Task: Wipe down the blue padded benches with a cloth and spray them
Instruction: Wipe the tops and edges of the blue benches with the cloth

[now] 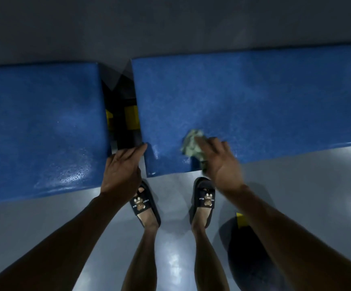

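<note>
Right hand [222, 162] presses a green cloth [192, 143] on the right blue desk [264, 97] near its front edge, fingers fairly straight over it. Left hand [122, 171] rests, fingers relaxed, at the gap beside the left blue desk [40, 122]. No spray bottle in view.

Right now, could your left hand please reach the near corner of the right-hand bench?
Probably yes: the left hand rests at the gap, fingertips beside the right-hand bench corner, nothing between; the cloth is further right.
</note>
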Demonstrator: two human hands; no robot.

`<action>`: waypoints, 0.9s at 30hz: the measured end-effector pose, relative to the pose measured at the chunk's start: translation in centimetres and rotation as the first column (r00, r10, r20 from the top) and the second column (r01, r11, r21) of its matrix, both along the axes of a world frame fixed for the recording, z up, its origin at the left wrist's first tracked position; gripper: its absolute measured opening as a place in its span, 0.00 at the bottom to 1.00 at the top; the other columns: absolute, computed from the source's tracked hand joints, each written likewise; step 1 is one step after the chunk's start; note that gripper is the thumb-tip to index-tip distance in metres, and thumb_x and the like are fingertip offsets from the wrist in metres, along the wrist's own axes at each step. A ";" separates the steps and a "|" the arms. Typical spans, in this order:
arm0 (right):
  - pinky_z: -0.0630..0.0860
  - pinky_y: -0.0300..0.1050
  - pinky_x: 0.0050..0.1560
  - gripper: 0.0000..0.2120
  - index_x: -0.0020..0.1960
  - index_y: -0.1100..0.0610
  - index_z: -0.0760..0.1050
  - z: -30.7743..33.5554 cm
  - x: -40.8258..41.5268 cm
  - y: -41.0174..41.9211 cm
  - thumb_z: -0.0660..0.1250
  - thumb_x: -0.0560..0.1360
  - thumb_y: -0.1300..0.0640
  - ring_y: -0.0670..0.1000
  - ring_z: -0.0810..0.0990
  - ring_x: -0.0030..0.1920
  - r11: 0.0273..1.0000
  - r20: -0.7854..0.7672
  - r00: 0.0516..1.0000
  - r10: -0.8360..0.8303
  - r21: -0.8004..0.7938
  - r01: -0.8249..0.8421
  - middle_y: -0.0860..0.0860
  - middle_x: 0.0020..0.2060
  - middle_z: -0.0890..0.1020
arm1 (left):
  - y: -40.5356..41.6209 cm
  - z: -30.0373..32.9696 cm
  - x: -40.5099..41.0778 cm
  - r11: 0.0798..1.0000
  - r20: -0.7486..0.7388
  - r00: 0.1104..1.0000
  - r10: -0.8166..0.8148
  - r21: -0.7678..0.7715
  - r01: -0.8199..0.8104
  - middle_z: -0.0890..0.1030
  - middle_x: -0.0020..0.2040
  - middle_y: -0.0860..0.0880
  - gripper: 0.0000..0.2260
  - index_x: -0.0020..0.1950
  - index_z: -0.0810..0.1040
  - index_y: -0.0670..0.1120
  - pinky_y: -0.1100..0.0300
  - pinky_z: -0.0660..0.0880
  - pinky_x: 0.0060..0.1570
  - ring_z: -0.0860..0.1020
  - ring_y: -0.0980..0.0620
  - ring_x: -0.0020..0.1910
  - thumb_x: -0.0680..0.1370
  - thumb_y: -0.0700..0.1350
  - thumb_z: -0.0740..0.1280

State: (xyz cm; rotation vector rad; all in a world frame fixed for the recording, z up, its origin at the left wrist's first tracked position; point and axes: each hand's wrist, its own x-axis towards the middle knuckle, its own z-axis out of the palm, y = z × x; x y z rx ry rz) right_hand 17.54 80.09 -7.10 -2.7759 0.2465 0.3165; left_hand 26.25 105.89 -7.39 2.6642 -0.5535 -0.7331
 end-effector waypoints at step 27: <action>0.73 0.56 0.50 0.32 0.74 0.56 0.65 -1.9 4.8 2.1 0.64 0.70 0.64 0.63 0.70 0.54 0.798 0.131 0.809 -0.573 -0.133 0.587 0.61 0.59 0.71 | -2.6 0.4 5.3 0.985 0.097 0.980 -0.174 0.034 0.172 0.52 0.80 0.56 0.37 0.79 0.54 0.57 0.46 0.63 0.64 0.57 0.46 0.72 0.75 0.52 0.70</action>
